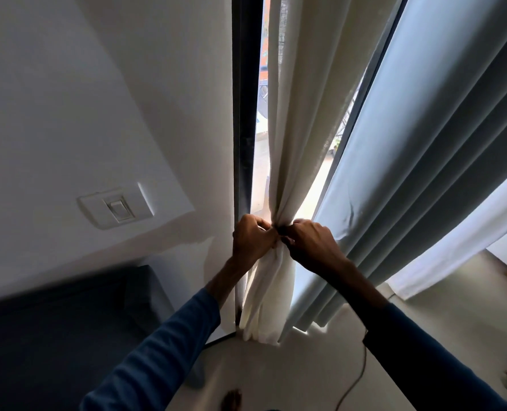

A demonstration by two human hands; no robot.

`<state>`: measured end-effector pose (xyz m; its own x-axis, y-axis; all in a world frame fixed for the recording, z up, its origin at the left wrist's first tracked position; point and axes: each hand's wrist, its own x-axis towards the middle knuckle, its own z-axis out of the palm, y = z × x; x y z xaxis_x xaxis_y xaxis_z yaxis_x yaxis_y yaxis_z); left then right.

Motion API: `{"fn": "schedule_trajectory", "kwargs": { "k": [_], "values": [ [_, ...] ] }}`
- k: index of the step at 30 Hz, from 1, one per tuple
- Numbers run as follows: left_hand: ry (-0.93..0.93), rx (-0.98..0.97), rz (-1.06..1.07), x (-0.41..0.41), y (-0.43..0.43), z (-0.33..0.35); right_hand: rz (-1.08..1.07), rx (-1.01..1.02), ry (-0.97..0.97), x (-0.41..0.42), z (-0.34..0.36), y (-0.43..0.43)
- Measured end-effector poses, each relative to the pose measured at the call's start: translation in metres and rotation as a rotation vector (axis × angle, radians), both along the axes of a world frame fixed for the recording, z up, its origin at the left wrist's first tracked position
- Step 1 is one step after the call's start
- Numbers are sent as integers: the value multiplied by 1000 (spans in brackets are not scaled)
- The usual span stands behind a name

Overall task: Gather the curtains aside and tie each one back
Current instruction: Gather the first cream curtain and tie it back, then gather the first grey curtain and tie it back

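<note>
At centre frame, a person's left hand [253, 238] and right hand [311, 244], fingers curled inward, pinch a small dark tie [281, 231] around the cream curtain [293, 114], which is bunched into a narrow column beside the dark window frame [243, 114]. A heavier grey-blue curtain [439, 143] hangs in folds at the right. A light switch [118, 207] sits on the white wall [68, 114] at left, above dark furniture [53, 336], and a thin cable [353, 387] trails across the pale floor [276, 375] below.
</note>
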<state>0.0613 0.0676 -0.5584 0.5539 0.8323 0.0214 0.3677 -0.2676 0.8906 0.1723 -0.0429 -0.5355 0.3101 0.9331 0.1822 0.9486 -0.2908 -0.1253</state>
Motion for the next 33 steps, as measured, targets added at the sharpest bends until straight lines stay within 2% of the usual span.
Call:
{"fn": "schedule_trajectory", "kwargs": {
  "k": [3,9,13,17,20,24,33],
  "values": [
    [-26,-60,44,0,13,-3,-3,97,66,-3,3,1],
    [-116,-154,19,-2,26,-8,-22,122,202,2,-2,4],
    [-127,-212,50,-6,20,-5,-19,211,295,5,-7,8],
    [-116,-266,-54,-3,7,-3,-32,248,377,5,-10,12],
    [-130,-202,-149,6,-4,5,-59,287,384,9,-9,13],
    [-131,-56,-161,23,-10,20,-144,430,402,19,10,6],
    [-399,211,-309,79,-30,107,-244,741,131,56,118,-37]
  ]
}}
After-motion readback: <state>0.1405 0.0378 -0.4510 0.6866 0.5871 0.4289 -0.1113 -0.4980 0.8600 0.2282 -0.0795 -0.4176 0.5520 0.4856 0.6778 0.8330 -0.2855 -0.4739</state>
